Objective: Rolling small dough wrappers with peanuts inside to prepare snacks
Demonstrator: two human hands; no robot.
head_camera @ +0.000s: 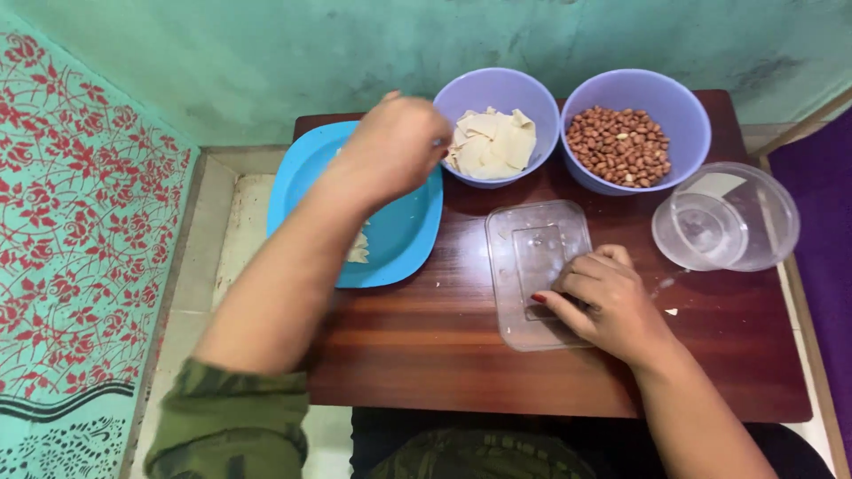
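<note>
My left hand [390, 146] hovers over the blue plate [404, 235], fingers bunched at the rim of the purple bowl of pale dough squares [493, 142]; whether it holds a piece is hidden. A dough piece [358, 249] lies on the plate under my forearm. My right hand [599, 297] rests with curled fingers on a clear rectangular plastic lid [531, 253] that lies flat on the wooden table [444, 355].
A second purple bowl [635, 142] holds peanuts at the back right. A clear round plastic container [726, 217] lies at the table's right edge. A teal wall runs behind, and a red-flowered teal cloth [80, 222] is on the left.
</note>
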